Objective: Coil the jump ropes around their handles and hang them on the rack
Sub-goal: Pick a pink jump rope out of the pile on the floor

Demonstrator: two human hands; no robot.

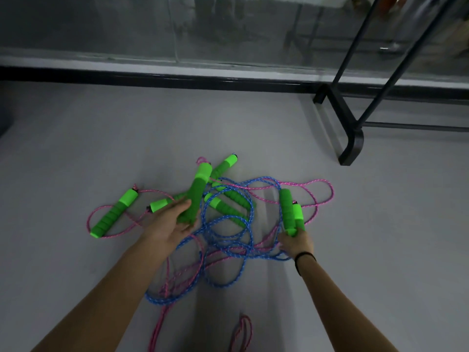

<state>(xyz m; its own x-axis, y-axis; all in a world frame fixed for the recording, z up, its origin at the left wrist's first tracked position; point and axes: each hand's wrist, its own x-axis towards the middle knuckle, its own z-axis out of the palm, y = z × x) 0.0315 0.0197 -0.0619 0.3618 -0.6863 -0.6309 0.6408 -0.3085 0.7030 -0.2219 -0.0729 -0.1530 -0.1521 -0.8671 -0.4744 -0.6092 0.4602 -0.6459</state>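
From the head camera, a tangle of jump ropes lies on a grey floor (pixel 76 148), and that tangle serves as the landmark here. Blue cord (pixel 228 240) loops through the middle of it, with pink cord (pixel 317 184) trailing out on the far right side and on the near side towards the person.

The left hand (pixel 170 224) reaches into the left part of the tangle. Its grip is half open, fingers and thumb curled loosely around the lower end of a green handle (pixel 196 193) that stands tilted, upper end leaning away from the person. Whether the fingers press firmly on it cannot be told.

The right hand (pixel 297 243), with a black band (pixel 304 256) at the wrist, is at the right edge of the tangle. Its grip is closed around the lower ends of two green handles (pixel 290 212) held side by side, both pointing up and away.

Left of the tangle, a single handle (pixel 114 213) lies flat on the floor inside a pink loop. Between it and the left hand lies another one (pixel 160 204), and several more handles (pixel 228 204) lie in the tangle's centre under the blue cord.

Beyond the tangle on the right stands a black metal rack (pixel 350 123), its foot on the floor, well apart from the ropes. A dark baseboard (pixel 152 80) runs along the far wall.
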